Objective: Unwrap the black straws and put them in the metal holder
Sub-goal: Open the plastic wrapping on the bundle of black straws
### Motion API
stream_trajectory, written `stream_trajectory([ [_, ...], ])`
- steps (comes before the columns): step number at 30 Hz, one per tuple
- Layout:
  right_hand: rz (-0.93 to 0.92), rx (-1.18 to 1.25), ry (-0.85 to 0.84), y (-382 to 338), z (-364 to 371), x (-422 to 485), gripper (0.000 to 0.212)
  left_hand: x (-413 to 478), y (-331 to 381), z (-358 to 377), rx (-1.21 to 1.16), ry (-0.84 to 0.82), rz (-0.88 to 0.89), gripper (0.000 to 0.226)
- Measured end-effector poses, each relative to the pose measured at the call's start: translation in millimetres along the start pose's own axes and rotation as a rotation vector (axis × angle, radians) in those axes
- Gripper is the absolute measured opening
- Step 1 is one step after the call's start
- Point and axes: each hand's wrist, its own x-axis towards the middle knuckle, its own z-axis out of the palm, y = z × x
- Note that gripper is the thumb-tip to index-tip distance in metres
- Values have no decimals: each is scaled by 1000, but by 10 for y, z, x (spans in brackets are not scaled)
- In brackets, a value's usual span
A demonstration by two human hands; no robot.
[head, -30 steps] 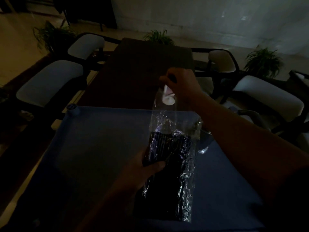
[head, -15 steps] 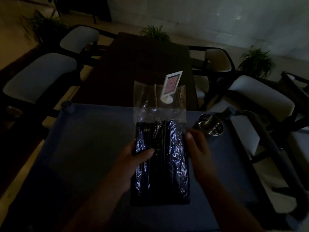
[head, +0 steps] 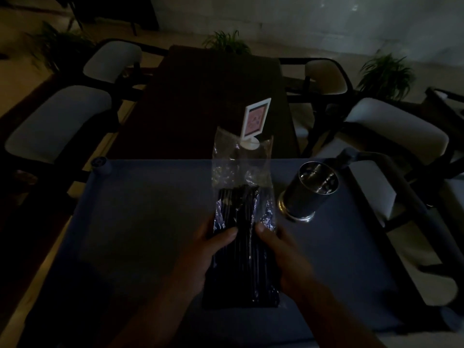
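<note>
A bundle of black straws (head: 241, 247) sits inside a clear plastic wrapper (head: 241, 167) above the blue surface (head: 140, 217). My left hand (head: 206, 252) grips the bundle's left side, thumb across the front. On the right side, my right hand (head: 281, 249) holds it the same way. The wrapper's empty upper end sticks up beyond the straws. The metal holder (head: 310, 190), a shiny cylindrical cup, stands upright to the right of the bundle, apart from my hands.
A white-framed table sign (head: 256, 121) stands on the dark wooden table (head: 200, 101) beyond the blue surface. Padded chairs (head: 57, 121) flank both sides, potted plants (head: 384, 74) stand behind. A rail (head: 391, 177) runs along the blue surface's right edge. The scene is dim.
My right hand came down from the wrapper's top end and now holds the bundle's right side. The bundle is gripped from both sides and looks narrower.
</note>
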Motion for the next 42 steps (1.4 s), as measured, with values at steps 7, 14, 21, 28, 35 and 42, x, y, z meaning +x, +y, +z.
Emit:
stream_trajectory([
  [7, -27, 37, -9, 168, 157, -50, 59, -32, -110, 122, -48, 49, 17, 55],
  [14, -57, -11, 63, 152, 179, -23, 44, -5, -73, 177, 54, 79, 54, 72],
  [21, -124, -46, 91, 112, 137, 12, 36, 60, 30, 51, -5, 75, 15, 87],
  [28, -414, -393, 150, 52, -12, -42, 35, 148, 142, -48, -9, 86, -19, 63],
  [35, -774, -1419, 279, -79, -207, -99, 91, 128, 298, -186, -39, 54, -28, 44],
  [42, -852, -1457, 126, 66, 131, 4, 73, 69, 382, -222, -67, 2, -60, 47],
])
